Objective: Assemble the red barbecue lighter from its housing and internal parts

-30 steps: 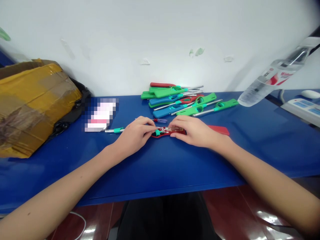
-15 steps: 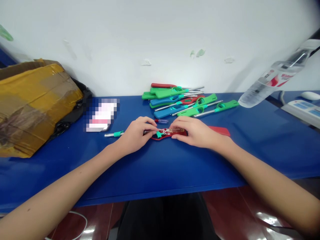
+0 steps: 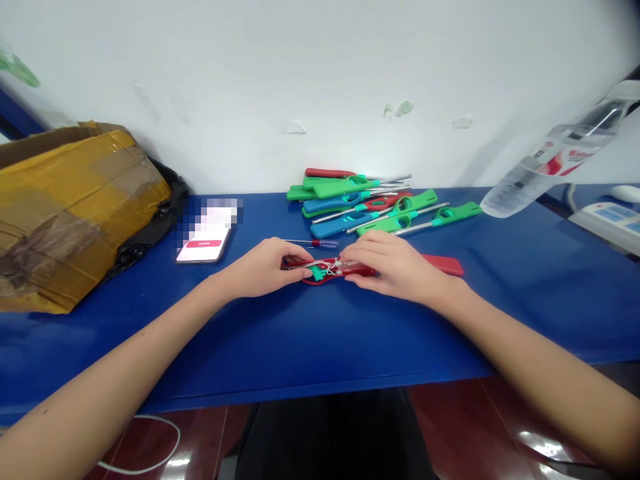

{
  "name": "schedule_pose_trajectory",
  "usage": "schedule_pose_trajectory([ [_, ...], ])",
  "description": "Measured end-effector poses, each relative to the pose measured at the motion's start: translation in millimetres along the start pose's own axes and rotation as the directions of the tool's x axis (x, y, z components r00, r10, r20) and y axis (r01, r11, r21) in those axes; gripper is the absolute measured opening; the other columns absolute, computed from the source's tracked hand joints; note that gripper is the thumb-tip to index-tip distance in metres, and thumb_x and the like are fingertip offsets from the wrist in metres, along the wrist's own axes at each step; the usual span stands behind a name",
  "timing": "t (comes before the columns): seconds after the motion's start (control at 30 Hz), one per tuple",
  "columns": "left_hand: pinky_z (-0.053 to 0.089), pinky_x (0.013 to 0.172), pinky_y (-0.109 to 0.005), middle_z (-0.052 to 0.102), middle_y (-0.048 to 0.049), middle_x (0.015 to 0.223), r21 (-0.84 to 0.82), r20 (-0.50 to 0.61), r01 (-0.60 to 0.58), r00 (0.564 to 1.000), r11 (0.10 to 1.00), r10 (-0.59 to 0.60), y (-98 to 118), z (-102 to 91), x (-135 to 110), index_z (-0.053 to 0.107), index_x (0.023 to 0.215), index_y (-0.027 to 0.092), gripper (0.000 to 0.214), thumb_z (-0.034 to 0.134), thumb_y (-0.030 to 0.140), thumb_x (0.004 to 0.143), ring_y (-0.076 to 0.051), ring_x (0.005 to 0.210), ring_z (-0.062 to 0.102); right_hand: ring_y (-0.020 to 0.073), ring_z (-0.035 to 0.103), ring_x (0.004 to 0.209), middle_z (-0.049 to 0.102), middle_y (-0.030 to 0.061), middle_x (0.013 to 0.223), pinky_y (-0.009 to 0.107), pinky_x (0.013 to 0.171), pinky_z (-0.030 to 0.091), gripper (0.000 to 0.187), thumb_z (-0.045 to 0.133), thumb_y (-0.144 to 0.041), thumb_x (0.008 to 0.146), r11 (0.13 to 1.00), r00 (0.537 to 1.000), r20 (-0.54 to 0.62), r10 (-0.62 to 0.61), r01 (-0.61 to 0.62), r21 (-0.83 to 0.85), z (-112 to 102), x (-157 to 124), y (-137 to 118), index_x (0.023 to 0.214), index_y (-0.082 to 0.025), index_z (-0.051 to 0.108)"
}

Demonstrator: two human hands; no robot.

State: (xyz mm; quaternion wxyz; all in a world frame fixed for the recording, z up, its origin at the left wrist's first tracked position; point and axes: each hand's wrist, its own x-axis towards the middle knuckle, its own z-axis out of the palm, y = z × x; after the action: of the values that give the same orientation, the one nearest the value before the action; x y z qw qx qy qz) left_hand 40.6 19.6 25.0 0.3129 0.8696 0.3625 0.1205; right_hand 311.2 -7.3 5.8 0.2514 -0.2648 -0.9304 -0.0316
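A red utility lighter (image 3: 325, 279) lies opened up on the blue table, its inner parts, thin white wire and teal trigger (image 3: 318, 273) showing. My left hand (image 3: 265, 268) pinches its left end with thumb and fingers, close to the trigger. Around the handle part my right hand (image 3: 395, 265) is closed, fingertips at the clear inner piece; the palm hides much of it. A flat red casing piece (image 3: 445, 265) sticks out beyond my right hand; whether it is joined to the lighter I cannot tell. Just behind the lighter lies a screwdriver (image 3: 325, 244) with a red and clear handle.
Several green, blue and red lighters (image 3: 370, 200) are piled by the wall. On the left are a phone (image 3: 203, 248) and a taped cardboard box (image 3: 75, 220) with black plastic. A water bottle (image 3: 545, 160) and a white device (image 3: 607, 223) stand on the right.
The metal tube with the teal collar that stuck out left of my left hand no longer shows there. My left hand has turned slightly, uncovering the screwdriver's shaft. The view has shifted a little.
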Motion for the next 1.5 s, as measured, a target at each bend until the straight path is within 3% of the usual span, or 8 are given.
schedule_pose_trajectory([
  [0.3, 0.042, 0.057, -0.022, 0.07, -0.0013, 0.078, -0.122, 0.062, 0.058, 0.997, 0.991, -0.051, 6.4, 0.6, 1.2, 0.074, 0.097, 0.017, 0.027, 0.064, 0.039, 0.086, -0.012, 0.064, 0.056, 0.0228, 0.063, 0.087, 0.075, 0.009, 0.1, 0.038, 0.078, 0.052, 0.017, 0.055, -0.023, 0.094, 0.99, 0.992, -0.056, -0.115, 0.11, -0.083, 0.7, 2.4, -3.8, 0.105, -0.017, 0.067],
  [0.67, 0.036, 0.051, -0.022, 0.064, 0.0006, 0.07, 0.0, 0.151, 0.078, 0.985, 0.997, -0.077, 10.5, -2.4, 2.6, 0.074, 0.095, 0.018, 0.031, 0.059, 0.045, 0.088, -0.01, 0.057, 0.049, 0.0227, 0.062, 0.085, 0.075, 0.0081, 0.096, 0.037, 0.077, 0.053, 0.015, 0.056, -0.021, 0.093, 0.995, 0.994, -0.042, -0.099, 0.098, -0.024, 0.6, 4.8, -6.5, 0.102, -0.017, 0.068],
  [1.2, 0.039, 0.058, -0.025, 0.067, -0.0004, 0.076, 0.025, 0.0, 0.064, 0.998, 0.998, -0.064, 11.5, 12.1, 0.7, 0.07, 0.087, 0.017, 0.03, 0.053, 0.042, 0.092, -0.013, 0.064, 0.054, 0.0231, 0.061, 0.084, 0.075, 0.0084, 0.095, 0.038, 0.077, 0.054, 0.017, 0.056, -0.019, 0.092, 0.995, 0.993, -0.084, -0.089, 0.085, -0.042, 5.0, 3.3, -4.9, 0.104, -0.019, 0.068],
  [1.37, 0.045, 0.064, -0.026, 0.07, -0.0018, 0.085, -0.048, -0.006, 0.066, 0.998, 0.997, -0.066, 10.0, 16.0, 1.1, 0.065, 0.091, 0.018, 0.025, 0.052, 0.039, 0.093, -0.015, 0.073, 0.061, 0.0236, 0.061, 0.085, 0.074, 0.0089, 0.095, 0.039, 0.077, 0.054, 0.018, 0.056, -0.019, 0.091, 0.996, 0.993, -0.091, -0.08, 0.077, -0.033, 5.4, 4.4, -6.4, 0.104, -0.019, 0.068],
  [1.5, 0.048, 0.069, -0.027, 0.072, -0.0018, 0.087, -0.158, -0.011, 0.039, 0.999, 0.987, -0.041, 8.3, 17.8, 2.9, 0.061, 0.109, 0.018, 0.024, 0.055, 0.035, 0.092, -0.015, 0.075, 0.064, 0.0228, 0.06, 0.083, 0.075, 0.0076, 0.094, 0.038, 0.077, 0.055, 0.017, 0.055, -0.018, 0.092, 0.996, 0.993, -0.077, -0.084, 0.082, -0.035, 5.9, 5.4, -8.4, 0.101, -0.019, 0.068],
])
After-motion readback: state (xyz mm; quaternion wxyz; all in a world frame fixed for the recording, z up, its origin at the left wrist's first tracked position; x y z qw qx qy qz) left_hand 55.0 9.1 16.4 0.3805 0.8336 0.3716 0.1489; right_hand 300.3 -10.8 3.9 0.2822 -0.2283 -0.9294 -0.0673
